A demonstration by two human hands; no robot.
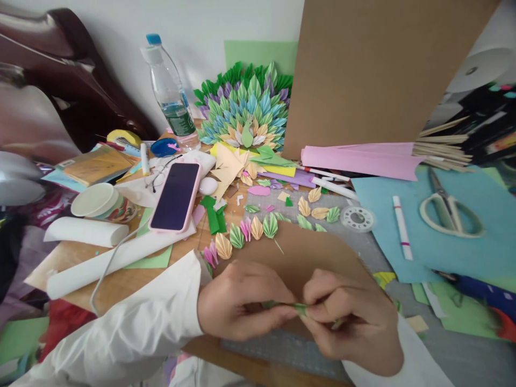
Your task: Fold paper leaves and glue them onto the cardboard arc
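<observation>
My left hand [245, 301] and my right hand [350, 322] meet at the front, each closed in a pinch on a small green pleated paper piece [300, 308], mostly hidden by the fingers. Beneath them lies a brown cardboard piece [318, 247] with a curved edge. Along its upper left edge sits a row of pleated paper leaves: pink [245, 229], cream [223, 245] and green [270, 226]. More loose paper leaves [320, 213] lie just beyond the cardboard, beside a clear plastic spool [358, 219].
A paper peacock [248, 129] leans on the wall by a water bottle [175, 102]. To the left are a phone [176, 196], a paper cup [100, 204] and white paper rolls [121, 260]. Scissors [449, 215], a marker [402, 228] and a blue-handled tool [479, 289] lie at the right.
</observation>
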